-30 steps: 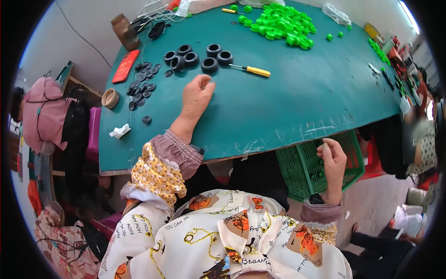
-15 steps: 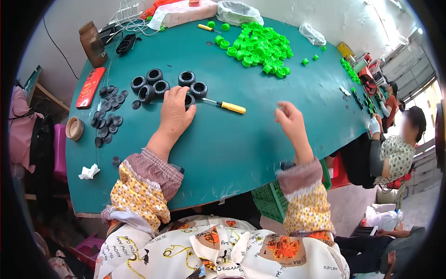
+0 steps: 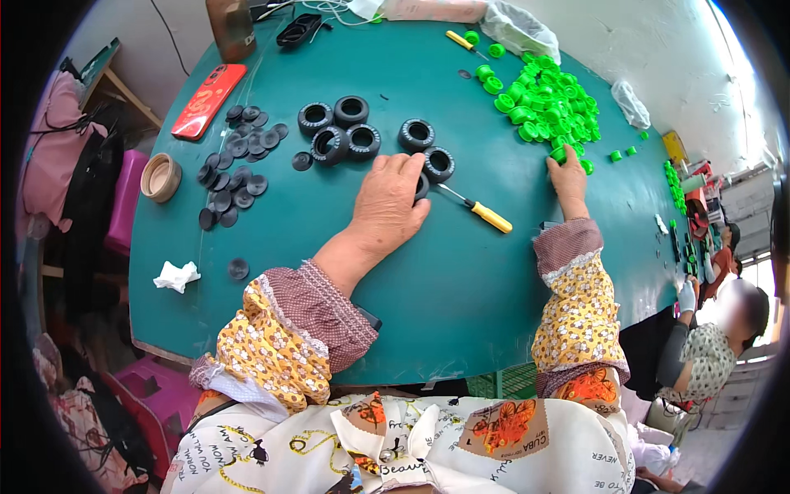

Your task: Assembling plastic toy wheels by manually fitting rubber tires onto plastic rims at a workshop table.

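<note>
One black tyre (image 3: 423,188) sat partly beneath the left hand (image 3: 383,200), fingers loosely bent; the right hand (image 3: 568,183) parted its fingers slightly at a green hub (image 3: 559,154); neither grip was clear.

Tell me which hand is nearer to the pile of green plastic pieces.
Right. The right hand is at the near edge of the pile of green plastic pieces; the left hand is well to its left, at a black tire.
</note>
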`<state>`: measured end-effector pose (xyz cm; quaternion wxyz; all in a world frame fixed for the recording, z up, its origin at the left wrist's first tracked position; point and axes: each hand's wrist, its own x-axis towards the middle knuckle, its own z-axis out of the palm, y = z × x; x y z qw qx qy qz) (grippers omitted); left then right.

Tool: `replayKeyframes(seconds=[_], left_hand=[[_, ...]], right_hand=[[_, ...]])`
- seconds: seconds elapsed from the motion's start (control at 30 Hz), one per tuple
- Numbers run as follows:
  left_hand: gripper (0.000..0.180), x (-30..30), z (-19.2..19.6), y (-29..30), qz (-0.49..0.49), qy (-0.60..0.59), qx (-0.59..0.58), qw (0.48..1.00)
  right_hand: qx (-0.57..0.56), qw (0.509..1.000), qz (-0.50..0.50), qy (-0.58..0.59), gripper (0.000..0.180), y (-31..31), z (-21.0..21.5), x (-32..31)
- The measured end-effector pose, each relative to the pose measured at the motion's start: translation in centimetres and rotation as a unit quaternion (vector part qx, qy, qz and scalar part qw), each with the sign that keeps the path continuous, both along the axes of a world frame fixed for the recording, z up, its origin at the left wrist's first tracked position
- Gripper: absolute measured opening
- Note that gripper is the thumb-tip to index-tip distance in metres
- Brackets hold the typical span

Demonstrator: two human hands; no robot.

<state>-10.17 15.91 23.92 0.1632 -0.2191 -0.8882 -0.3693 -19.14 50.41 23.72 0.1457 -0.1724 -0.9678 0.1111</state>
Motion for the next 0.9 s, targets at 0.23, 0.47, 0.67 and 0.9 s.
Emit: replayKeyframes(seconds=[0.23, 0.47, 0.67, 0.9], left_hand=[[0.058, 0.0, -0.5, 0.5, -0.002, 0.026, 0.002, 1.000], [0.058, 0.6, 0.3, -0.2, -0.025, 0.028, -0.013, 0.999], [0.063, 4.3, -0.1, -2.2, -0.061, -0.010, -0.022, 0.998], [0.061, 7.0, 0.8, -6.5, -0.084, -0.034, -0.079, 0.993]], right_hand=[[-0.104, 0.991, 0.079, 0.026, 0.047, 2.6, 0.5, 0.7], [-0.441, 0.873, 0.184, 0.095, 0.035, -9.3, 3.4, 11.6], [-0.518, 0.794, 0.306, 0.082, 0.033, -17.0, 4.2, 14.7], [-0.614, 0.695, 0.370, 0.055, 0.037, -22.9, 6.6, 12.7]])
